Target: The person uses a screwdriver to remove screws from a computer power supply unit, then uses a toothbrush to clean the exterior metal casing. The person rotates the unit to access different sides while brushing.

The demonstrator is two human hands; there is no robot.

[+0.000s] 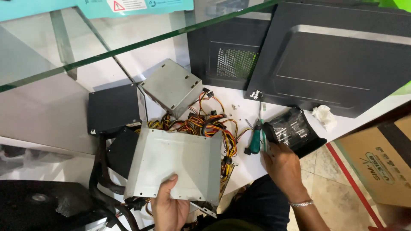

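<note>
My left hand grips the near edge of a flat grey metal cover plate, thumb on top, and holds it level over a tangle of coloured wires. My right hand rests on the white table, fingers touching a black fan in shiny plastic wrap. A green-handled screwdriver lies just left of that hand. Behind the plate stands a grey metal power supply box with yellow, red and black cables spilling from it.
Two black computer case panels lean at the back right. A black box lies left of the supply. A glass shelf edge crosses above. A crumpled white tissue, small screws and a cardboard box are to the right.
</note>
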